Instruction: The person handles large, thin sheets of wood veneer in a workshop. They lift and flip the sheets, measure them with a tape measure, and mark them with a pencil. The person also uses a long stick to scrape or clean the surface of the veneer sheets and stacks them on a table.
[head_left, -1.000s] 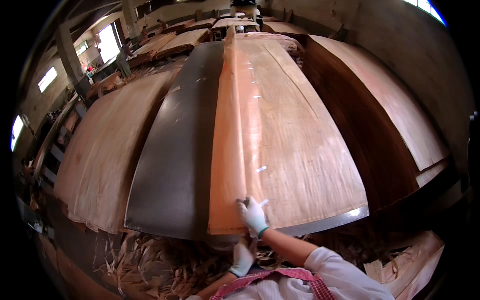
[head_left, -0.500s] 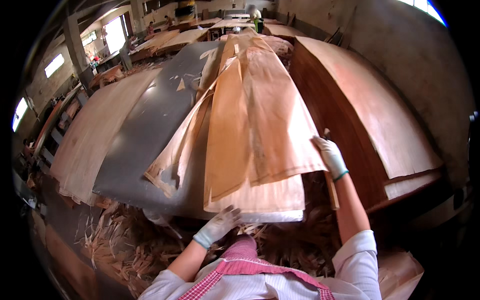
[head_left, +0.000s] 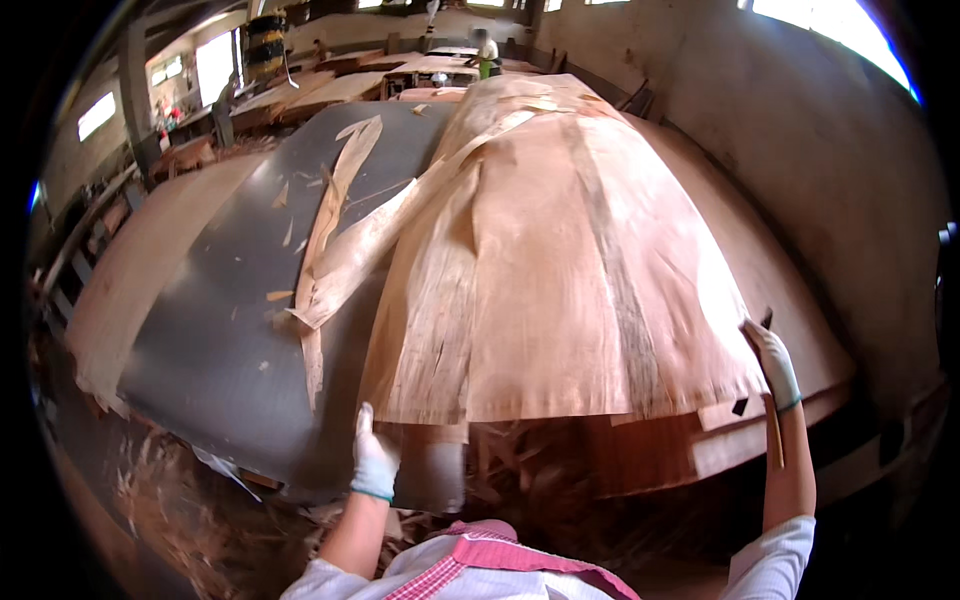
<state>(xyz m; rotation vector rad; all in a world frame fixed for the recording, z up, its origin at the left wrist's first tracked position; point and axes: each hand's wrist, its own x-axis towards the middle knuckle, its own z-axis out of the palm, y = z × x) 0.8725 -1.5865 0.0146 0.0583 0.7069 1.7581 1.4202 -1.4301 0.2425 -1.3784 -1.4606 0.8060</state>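
Observation:
A broad, thin wood veneer sheet (head_left: 545, 290), pinkish tan with darker streaks, stretches away from me, its near edge raised off the table. At its near left corner my left hand (head_left: 375, 462), in a white glove, is closed on the edge, thumb up; its other fingers are partly hidden. My right hand (head_left: 775, 365), also gloved, grips the near right corner. In that same hand is a slim wooden-handled tool (head_left: 775, 440) with a dark tip; its exact kind does not show. Torn veneer strips (head_left: 365, 245) lie left of the sheet.
The dark, smooth tabletop (head_left: 215, 310) has small veneer scraps on it. Stacked veneer (head_left: 150, 255) stands at the left, another stack (head_left: 735, 200) at the right by the wall. Shavings (head_left: 175, 500) litter the floor below. Far off, a person (head_left: 487, 52) stands near other tables.
The veneer sheet has spread and shifted right, over the right stack. My right hand moved right with its corner; my left hand moved left and closed on the near left edge.

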